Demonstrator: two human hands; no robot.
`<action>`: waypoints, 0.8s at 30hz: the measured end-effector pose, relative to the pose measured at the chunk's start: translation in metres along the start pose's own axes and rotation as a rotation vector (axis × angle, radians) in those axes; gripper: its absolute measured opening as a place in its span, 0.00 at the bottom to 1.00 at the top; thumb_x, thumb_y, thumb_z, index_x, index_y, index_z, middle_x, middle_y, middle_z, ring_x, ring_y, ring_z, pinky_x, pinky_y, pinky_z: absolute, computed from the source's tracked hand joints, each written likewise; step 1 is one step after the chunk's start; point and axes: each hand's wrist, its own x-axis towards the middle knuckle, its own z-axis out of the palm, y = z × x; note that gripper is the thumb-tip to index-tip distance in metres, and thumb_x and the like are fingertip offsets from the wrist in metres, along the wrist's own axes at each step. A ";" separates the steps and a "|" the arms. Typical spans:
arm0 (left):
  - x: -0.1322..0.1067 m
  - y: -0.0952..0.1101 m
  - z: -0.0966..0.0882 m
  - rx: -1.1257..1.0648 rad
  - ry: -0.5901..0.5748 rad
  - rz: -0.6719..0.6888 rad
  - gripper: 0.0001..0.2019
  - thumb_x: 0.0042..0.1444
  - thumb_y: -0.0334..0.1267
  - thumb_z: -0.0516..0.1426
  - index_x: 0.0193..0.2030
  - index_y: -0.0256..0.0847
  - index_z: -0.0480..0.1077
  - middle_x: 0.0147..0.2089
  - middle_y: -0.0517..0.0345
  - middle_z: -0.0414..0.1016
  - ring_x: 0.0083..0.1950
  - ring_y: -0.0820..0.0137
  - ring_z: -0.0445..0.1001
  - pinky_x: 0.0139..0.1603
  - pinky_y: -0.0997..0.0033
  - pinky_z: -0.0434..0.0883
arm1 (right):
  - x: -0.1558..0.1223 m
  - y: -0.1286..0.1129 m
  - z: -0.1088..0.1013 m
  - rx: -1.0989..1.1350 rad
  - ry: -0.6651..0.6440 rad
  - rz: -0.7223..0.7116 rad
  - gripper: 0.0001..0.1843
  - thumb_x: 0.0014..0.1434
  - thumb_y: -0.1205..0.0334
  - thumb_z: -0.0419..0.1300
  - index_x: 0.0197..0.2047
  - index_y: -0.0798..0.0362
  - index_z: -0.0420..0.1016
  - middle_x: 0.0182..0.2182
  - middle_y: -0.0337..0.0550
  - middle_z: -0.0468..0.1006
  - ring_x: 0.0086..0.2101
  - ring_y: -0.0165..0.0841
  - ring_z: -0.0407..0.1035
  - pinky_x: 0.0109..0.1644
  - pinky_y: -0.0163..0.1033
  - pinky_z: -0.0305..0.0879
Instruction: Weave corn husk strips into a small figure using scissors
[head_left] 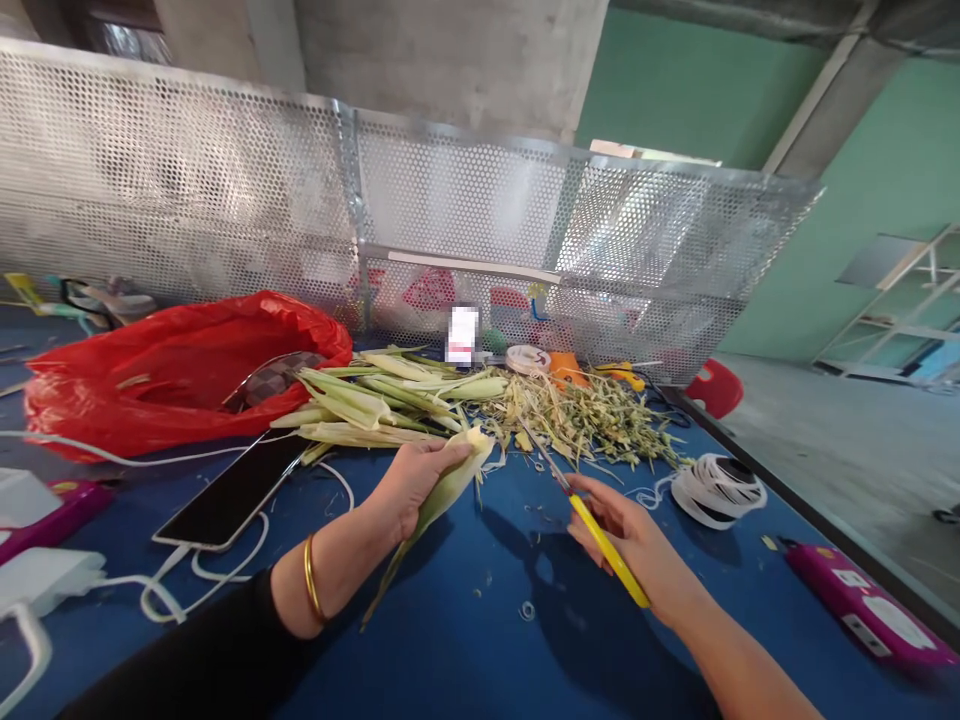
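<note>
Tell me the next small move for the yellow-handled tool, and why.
Probably bring the yellow-handled tool in the right hand leftward to the leaf gripped by the left hand: its blade tip is near the leaf's top but apart from it.

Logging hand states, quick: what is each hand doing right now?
Left hand: closed around a pale green leaf bundle.
Right hand: closed on a yellow-handled tool.

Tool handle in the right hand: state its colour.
Bright yellow; the tool handle in the right hand shows best in the head view.
</note>
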 end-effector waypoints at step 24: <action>0.000 -0.025 0.017 0.082 -0.031 0.054 0.11 0.43 0.43 0.63 0.28 0.35 0.74 0.21 0.55 0.76 0.19 0.70 0.71 0.21 0.73 0.66 | -0.005 -0.018 0.023 -0.391 0.047 -0.055 0.24 0.50 0.54 0.60 0.51 0.50 0.70 0.31 0.38 0.75 0.30 0.34 0.69 0.33 0.34 0.64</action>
